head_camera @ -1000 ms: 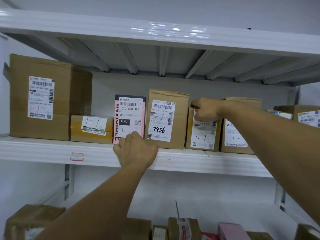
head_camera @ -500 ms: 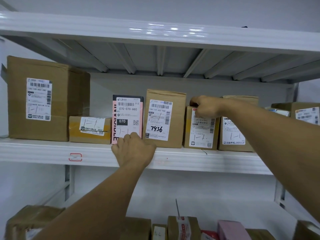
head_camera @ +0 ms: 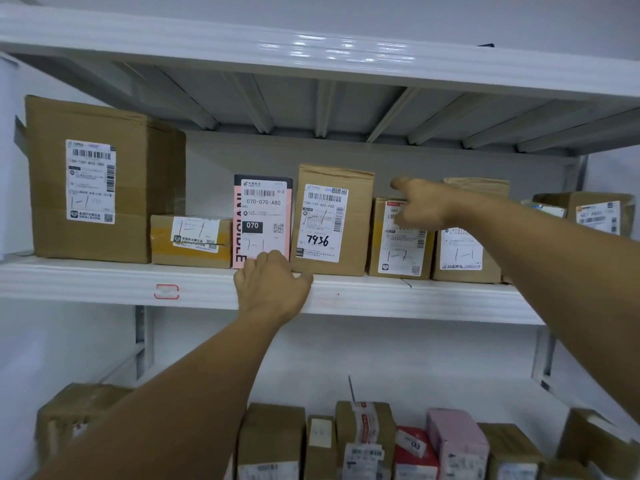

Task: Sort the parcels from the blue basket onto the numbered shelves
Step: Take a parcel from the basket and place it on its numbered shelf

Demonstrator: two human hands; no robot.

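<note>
The pink-and-black parcel [head_camera: 263,220] reads "070-070-A80" and "070", with "INVISIBLE" running up its pink side. At its three o'clock, the brown box [head_camera: 334,220] bears "15H-159-A05-P00" and handwritten "7936". At its nine o'clock, the large box [head_camera: 90,181] shows "15H-159-A03-2B0"; the smaller print is unreadable.

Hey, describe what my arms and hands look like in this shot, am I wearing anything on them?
Both arms are bare as far as the picture shows: no sleeve reaches the left forearm or the right forearm. The left hand and right hand wear no gloves, and no watch, band or ring shows. The right hand is slightly blurred.
</note>
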